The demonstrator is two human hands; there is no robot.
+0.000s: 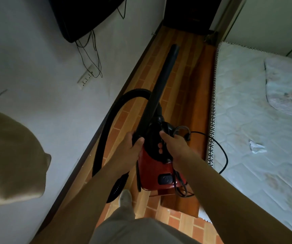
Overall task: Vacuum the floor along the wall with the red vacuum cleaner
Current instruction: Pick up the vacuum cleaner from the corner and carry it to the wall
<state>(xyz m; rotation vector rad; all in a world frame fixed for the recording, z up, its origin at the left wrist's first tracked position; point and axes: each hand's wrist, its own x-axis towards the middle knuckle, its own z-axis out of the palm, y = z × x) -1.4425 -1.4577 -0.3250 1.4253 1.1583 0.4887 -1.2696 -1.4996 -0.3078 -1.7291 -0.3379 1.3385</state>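
The red vacuum cleaner [156, 170] hangs above the floor in the middle of the view, its black top toward me. My right hand [176, 147] grips the black handle on top of it. My left hand [131, 148] is closed around the lower end of the long black wand [161, 81], which points away along the floor toward the dark doorway. A black hose [106, 124] loops from the wand out to the left beside the wall and back down. The power cord [219, 147] trails to the right along the bed's edge.
A white wall [45, 103] with a power strip [86, 77] and hanging cables runs along the left. A mattress [257, 120] on a wooden frame borders the right. The strip of patterned floor [182, 60] between them is narrow. My shoe [125, 197] stands below the vacuum.
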